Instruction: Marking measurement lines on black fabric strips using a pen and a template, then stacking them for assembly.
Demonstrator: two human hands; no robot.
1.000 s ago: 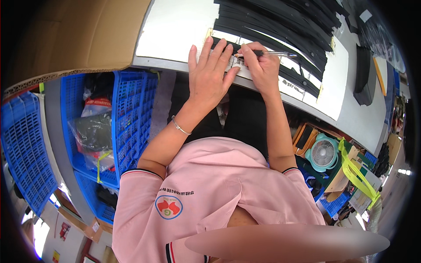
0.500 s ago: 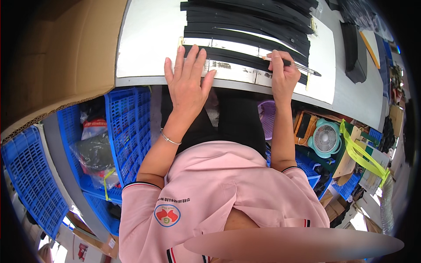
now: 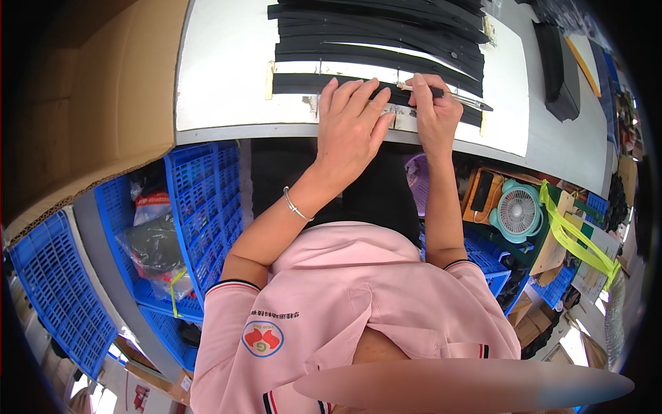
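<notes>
A flat black strip (image 3: pixel 293 83) lies crosswise near the front of a white sheet (image 3: pixel 221 76) on the table. My left hand (image 3: pixel 350 127) rests on it, its fingers stretched out and pointing away from me. To the right, my right hand (image 3: pixel 438 121) is closed around a pen (image 3: pixel 467 101) with a clear barrel and black grip. The pen's pale tip points left, close to the strip and just right of my left fingers; whether it touches is unclear. Dark marks show on the white sheet along the strip. Farther back lie several more black strips (image 3: pixel 379 31), side by side.
A big cardboard box (image 3: pixel 89 103) stands at the left. Blue plastic crates (image 3: pixel 203 214) sit below the table on that side. On the right are a black block-shaped object (image 3: pixel 557 76) on the table and a small teal fan (image 3: pixel 518 211) lower down.
My left hand has slid right along the strip, closer to my right hand. My right hand, still holding the pen, has shifted slightly left.
</notes>
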